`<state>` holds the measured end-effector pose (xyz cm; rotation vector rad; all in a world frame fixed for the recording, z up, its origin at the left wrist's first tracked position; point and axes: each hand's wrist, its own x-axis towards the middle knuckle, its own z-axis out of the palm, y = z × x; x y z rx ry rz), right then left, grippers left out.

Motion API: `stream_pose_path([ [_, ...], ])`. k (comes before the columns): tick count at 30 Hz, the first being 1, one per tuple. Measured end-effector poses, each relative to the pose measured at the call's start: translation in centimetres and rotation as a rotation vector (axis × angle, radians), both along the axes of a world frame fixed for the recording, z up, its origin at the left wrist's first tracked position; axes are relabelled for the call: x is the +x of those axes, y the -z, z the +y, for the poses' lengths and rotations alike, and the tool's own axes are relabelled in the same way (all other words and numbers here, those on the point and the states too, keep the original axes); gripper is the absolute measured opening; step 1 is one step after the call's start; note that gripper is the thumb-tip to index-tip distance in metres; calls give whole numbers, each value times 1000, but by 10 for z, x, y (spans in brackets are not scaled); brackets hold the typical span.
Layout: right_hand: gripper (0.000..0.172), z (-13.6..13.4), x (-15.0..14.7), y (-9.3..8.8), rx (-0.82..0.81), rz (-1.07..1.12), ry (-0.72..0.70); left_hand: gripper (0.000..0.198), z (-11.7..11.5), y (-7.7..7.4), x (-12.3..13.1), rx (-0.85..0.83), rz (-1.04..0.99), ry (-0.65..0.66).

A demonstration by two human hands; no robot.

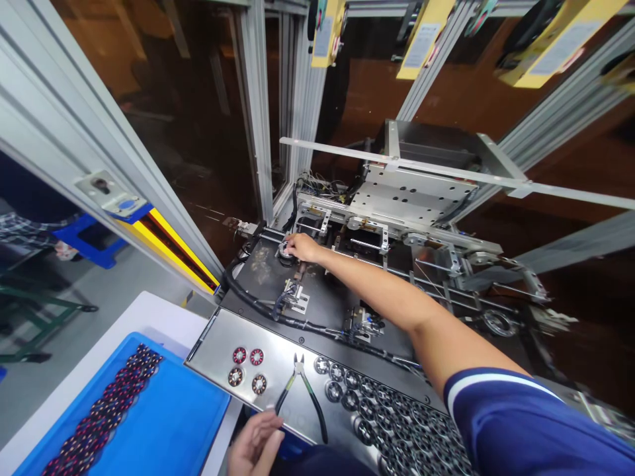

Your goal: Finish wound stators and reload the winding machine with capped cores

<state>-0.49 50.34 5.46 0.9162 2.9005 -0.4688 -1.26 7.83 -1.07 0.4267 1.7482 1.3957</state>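
My right hand [303,246] is stretched far forward over the machine. Its fingers are closed on a round metal ring part [284,249] at a round black holder at the machine's left end. My left hand [255,441] is near the front edge of the steel shelf, fingers loosely bent and thumb apart, with nothing seen in it. Close to it lie diagonal cutters [299,377] with dark green handles, their jaws pointing away. Left of the cutters sit several wound motor stators [256,357], some red and some copper. Many bare metal ring parts [367,406] fill the shelf to the right.
A blue tray [163,410] with rows of wound stators [106,410] stands at the lower left. Small clamps [296,297] and a black cable [258,306] rise from the machine plate. A yellow light curtain [173,248] and aluminium posts frame the left side.
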Motion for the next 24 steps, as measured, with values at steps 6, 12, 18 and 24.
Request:
stream_pose_path([
  [6,41,-15,35,-5,112,16,-148,21,23,3,1,198,777,613],
  [12,51,-26,47,-2,161,-56,-204,40,59,-4,26,217,1000,816],
  [18,49,-34,42,-9,207,-41,-201,42,67,4,45,152,1058,866],
  [24,56,-48,41,-48,268,100,-129,23,62,17,48,101,1001,848],
])
